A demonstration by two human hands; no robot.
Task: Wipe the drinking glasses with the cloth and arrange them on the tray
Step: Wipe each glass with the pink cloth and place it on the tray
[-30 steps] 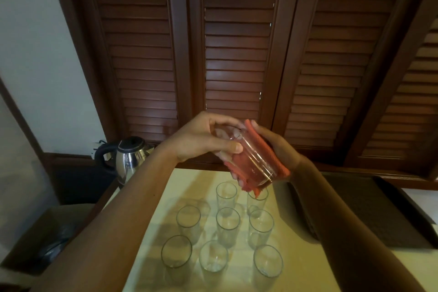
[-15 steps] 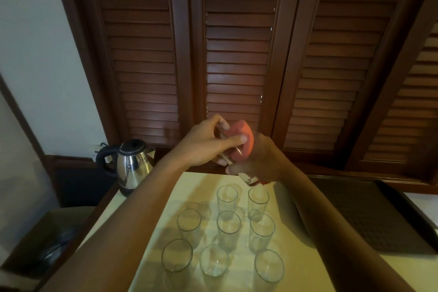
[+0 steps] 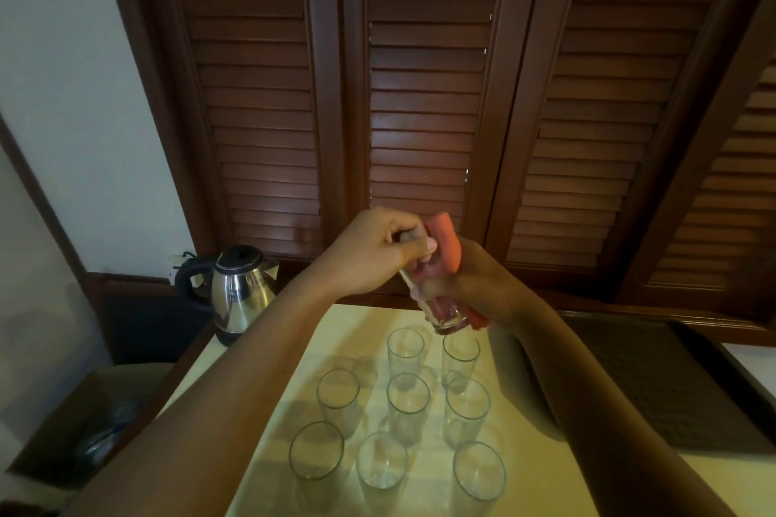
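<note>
Above the table I hold one clear drinking glass (image 3: 441, 309) tilted, its base pointing down and to the right. My left hand (image 3: 378, 252) grips its rim end. My right hand (image 3: 474, 277) wraps the orange-red cloth (image 3: 447, 243) around the glass body. Below, several empty glasses (image 3: 407, 399) stand upright in rows on the pale table (image 3: 268, 411). A dark tray (image 3: 655, 382) lies to the right with nothing on it.
A steel electric kettle (image 3: 239, 290) with a black handle stands at the table's far left corner. Brown louvred doors (image 3: 420, 97) close off the back. A cardboard box (image 3: 67, 432) sits on the floor to the left.
The glass has turned from lying across the cloth to a steeper tilt, base down. The cloth has bunched up over the top of the glass. Both hands stayed in about the same place.
</note>
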